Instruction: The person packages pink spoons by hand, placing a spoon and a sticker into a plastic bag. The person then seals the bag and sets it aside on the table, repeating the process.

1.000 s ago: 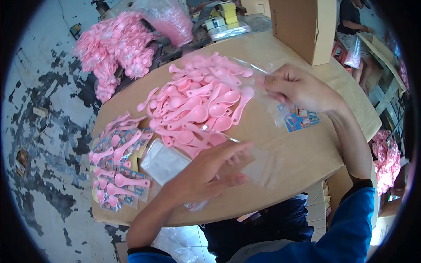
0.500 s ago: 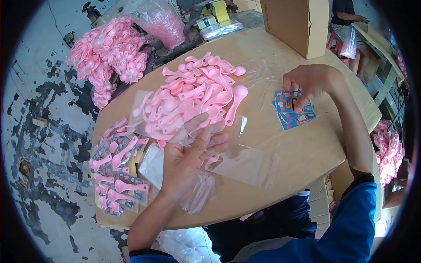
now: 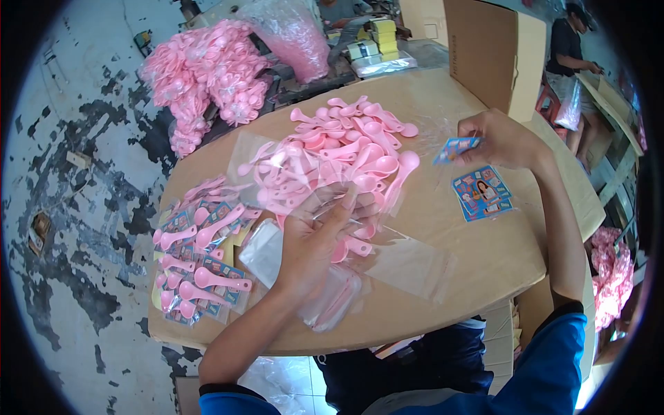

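My left hand (image 3: 318,242) is closed on a clear plastic bag (image 3: 250,158), which spreads in front of the pile of pink spoons (image 3: 339,149). My right hand (image 3: 501,138) pinches a small blue printed card (image 3: 456,148), raised and tilted above the table. Just below it lies a stack of matching cards (image 3: 482,195). Under and beside my left hand are clear bags (image 3: 332,304), a white-looking stack of bags (image 3: 261,250) and a flat clear bag (image 3: 411,263). Packed spoons with cards (image 3: 207,277) lie at the left.
The cardboard-covered table (image 3: 484,256) has a rounded edge. An upright cardboard box (image 3: 484,59) stands at its far right. Bagged pink spoons (image 3: 207,72) are heaped beyond the table, near yellow bundles (image 3: 384,38). Another person (image 3: 570,62) sits at the far right.
My right hand has lifted a card off the stack and moved slightly up. My left hand still holds the clear bag, now spread more visibly. The whole view has shifted.
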{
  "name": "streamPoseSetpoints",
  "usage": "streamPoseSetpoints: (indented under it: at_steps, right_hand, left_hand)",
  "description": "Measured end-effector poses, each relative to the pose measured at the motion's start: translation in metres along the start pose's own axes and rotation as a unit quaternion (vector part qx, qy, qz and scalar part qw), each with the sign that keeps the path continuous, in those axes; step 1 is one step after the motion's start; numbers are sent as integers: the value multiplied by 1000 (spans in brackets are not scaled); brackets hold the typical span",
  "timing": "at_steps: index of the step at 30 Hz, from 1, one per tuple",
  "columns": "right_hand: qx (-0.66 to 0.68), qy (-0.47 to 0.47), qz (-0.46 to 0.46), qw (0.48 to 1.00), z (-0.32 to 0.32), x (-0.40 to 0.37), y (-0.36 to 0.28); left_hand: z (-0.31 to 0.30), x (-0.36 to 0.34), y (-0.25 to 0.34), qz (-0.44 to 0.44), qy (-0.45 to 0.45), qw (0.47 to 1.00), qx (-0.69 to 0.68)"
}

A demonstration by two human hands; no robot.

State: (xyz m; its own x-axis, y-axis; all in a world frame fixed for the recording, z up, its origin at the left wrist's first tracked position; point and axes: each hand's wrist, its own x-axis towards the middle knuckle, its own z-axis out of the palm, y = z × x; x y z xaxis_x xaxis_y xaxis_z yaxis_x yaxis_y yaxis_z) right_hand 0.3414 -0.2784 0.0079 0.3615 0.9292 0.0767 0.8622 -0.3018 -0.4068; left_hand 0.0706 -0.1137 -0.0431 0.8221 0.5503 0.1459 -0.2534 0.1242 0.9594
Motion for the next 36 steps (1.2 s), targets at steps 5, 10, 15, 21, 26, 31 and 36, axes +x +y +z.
streamPoseSetpoints:
  at_steps: [5,10,15,21,26,31,36]
  right_hand:
    - [269,42,15,962,16,-2,-39]
    - [303,-80,-63,947,34,-6,-52]
    - [369,-99,-121,916,59,-6,-70]
    - [405,-96,-128,900,78,-5,-78]
    - [379,-58,-100,918,69,-7,-82]
    - [307,-105,-124,938,70,-9,-78]
    - [448,-97,-100,883,78,-9,-80]
  left_hand:
    - [-5,3,1,14,37,999,-17]
    - [-4,5,2,28,77,996,-30]
    - [-4,4,0,39,56,998,0]
    - [-2,-1,2,60,39,996,48]
    - [-4,0,2,56,33,997,38]
    - [-6,0,-1,33,19,995,96]
    - [-1,0,2,44,-3,998,48]
